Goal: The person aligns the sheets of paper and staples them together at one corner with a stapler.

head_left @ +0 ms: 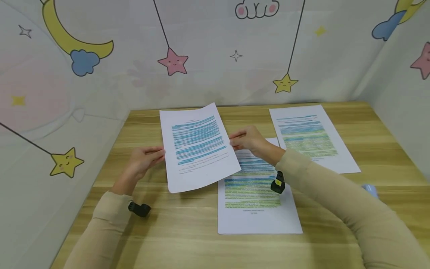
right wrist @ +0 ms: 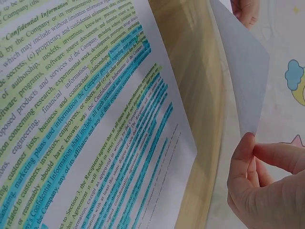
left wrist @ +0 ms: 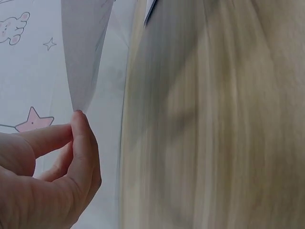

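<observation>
A sheet of paper (head_left: pixel 201 175) with blue-highlighted text is held up between both hands, tilted above the table. My left hand (head_left: pixel 144 160) pinches its left edge; in the left wrist view the thumb and fingertips of that hand (left wrist: pixel 57 171) meet at the sheet's corner or edge (left wrist: pixel 83 57). My right hand (head_left: pixel 250 141) pinches the right edge, and the right wrist view shows this hand (right wrist: pixel 262 181) gripping the sheet (right wrist: pixel 252 76). Under the right forearm lies a second printed page (head_left: pixel 258 220), marked blue and green, partly covered by the held sheet and the hand.
A third highlighted page (head_left: pixel 346 160) lies at the back right of the wooden table (head_left: pixel 188 239). A light blue object (head_left: pixel 370 190), partly hidden by the right sleeve, rests near it. Patterned cloth (head_left: pixel 208 86) hangs behind and at the sides.
</observation>
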Demonstrator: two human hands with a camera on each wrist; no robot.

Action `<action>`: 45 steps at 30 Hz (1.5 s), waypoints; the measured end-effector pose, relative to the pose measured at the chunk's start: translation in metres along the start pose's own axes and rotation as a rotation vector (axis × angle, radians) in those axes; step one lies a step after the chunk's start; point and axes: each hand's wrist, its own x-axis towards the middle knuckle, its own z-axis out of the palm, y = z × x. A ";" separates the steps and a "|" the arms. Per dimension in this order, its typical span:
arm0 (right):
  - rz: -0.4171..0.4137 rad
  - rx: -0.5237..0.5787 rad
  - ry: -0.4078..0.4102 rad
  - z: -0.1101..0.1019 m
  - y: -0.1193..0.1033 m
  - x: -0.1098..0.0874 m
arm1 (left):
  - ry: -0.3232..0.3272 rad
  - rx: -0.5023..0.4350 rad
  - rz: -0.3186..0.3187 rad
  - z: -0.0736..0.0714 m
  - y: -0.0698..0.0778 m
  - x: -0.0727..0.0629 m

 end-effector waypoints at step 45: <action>-0.009 -0.093 0.043 -0.090 0.036 -0.116 | -0.207 0.079 0.112 0.098 0.002 -0.020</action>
